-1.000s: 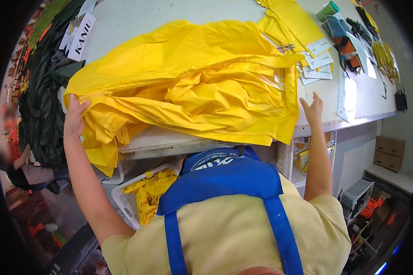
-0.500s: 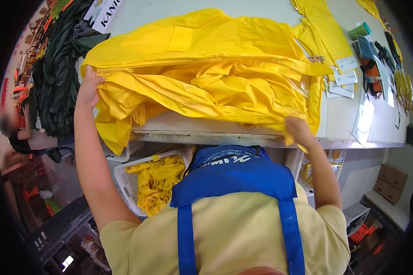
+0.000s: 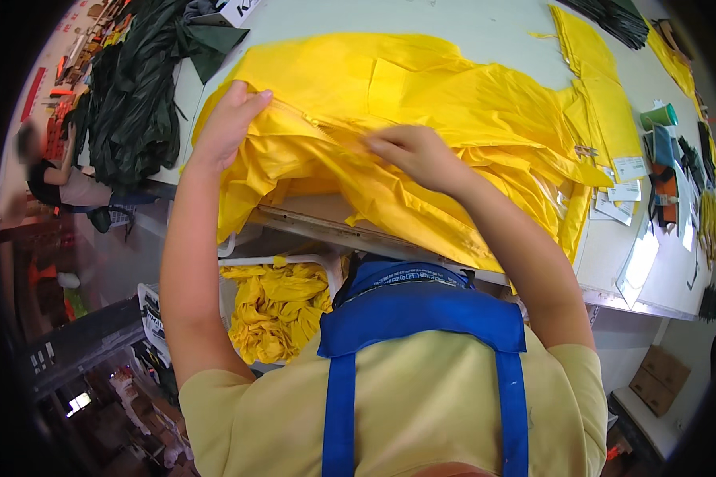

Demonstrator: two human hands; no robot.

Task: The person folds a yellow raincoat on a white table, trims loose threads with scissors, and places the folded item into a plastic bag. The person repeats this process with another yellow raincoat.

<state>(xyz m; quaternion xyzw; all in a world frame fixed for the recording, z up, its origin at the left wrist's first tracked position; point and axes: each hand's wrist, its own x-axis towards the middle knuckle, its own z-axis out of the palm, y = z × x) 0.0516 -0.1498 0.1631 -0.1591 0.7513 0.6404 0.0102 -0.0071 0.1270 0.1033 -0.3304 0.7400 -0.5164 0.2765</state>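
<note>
**Crinkled yellow waterproof garment (image 3: 485,95) takes centre stage**

It's sprawled over the pale flat table (image 3: 517,36), long axis running left to right, near folds spilling off the edge. The left hand (image 3: 229,127) has its left end, thumb and fingers closed on cloth. The right hand (image 3: 418,159) is at the middle, blurred, fingers curled; whether they're pinching fabric, I can't tell. And here's the key line: a toothed metal-look zip (image 3: 318,126) slants between them, rightward and nearer from the left fingertips, just left of the right ones! Below the near edge, a white plastic basket (image 3: 294,260) holds crumpled yellow cloth (image 3: 278,310). Far left, a white box (image 3: 237,11), partly out of view, holds something grey.
</note>
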